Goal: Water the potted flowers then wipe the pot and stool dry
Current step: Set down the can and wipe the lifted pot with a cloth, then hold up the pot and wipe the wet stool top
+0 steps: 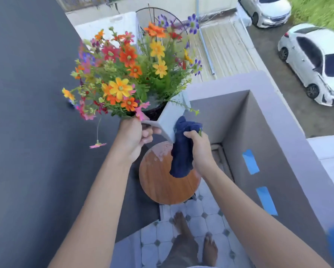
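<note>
A square grey pot (169, 118) full of orange, yellow, red and purple flowers (127, 74) is lifted and tilted above a round wooden stool (162, 182). My left hand (133, 138) grips the pot's near left edge. My right hand (199, 149) holds a dark blue cloth (182, 149) pressed against the pot's lower right corner. Pale wet patches lie on the stool's far part. One pink flower dangles on a thin stem at the left.
A dark grey wall (27, 113) stands close on the left. A grey balcony parapet (268, 132) with blue tape strips runs on the right. My bare feet stand on tiled floor (200, 215) below. White cars are parked far below at the right.
</note>
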`<state>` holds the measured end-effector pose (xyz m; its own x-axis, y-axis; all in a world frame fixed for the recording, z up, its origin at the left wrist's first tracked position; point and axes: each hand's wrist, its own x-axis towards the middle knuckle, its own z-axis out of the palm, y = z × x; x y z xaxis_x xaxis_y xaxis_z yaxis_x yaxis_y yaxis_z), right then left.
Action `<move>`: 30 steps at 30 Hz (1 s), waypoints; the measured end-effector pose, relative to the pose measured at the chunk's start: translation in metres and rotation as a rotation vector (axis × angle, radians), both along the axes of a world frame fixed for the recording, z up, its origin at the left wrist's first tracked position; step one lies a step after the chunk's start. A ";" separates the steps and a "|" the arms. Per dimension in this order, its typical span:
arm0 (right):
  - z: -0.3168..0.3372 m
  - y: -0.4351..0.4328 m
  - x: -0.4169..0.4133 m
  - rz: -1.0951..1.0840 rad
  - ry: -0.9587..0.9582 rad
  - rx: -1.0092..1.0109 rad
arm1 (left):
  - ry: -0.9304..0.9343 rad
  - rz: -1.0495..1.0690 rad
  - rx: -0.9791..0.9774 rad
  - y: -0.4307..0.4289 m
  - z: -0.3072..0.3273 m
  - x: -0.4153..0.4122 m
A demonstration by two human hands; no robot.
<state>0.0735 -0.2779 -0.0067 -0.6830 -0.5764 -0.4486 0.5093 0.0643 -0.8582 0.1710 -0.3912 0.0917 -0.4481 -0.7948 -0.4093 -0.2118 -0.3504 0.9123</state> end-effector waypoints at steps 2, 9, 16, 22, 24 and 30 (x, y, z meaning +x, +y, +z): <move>-0.029 -0.009 0.004 0.058 -0.107 0.090 | 0.019 0.007 0.031 -0.016 -0.008 0.004; -0.104 -0.075 0.039 0.299 -0.011 0.293 | -0.063 -0.010 -0.002 -0.053 -0.059 0.008; -0.184 -0.113 0.082 0.783 0.696 0.576 | -0.061 0.048 0.014 -0.073 -0.096 0.025; -0.233 -0.101 0.124 0.792 1.107 0.626 | -0.053 0.048 0.040 -0.075 -0.109 0.030; -0.242 -0.098 0.126 0.826 1.230 0.611 | -0.036 0.051 0.058 -0.075 -0.108 0.030; -0.249 -0.096 0.108 0.895 1.307 0.544 | -0.047 0.055 0.046 -0.078 -0.108 0.033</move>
<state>0.1814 -0.3743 -0.2553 -0.2977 -0.9433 -0.1466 -0.8402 0.3318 -0.4290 0.2043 -0.4693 -0.0165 -0.3839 -0.7974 -0.4655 -0.2336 -0.4039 0.8845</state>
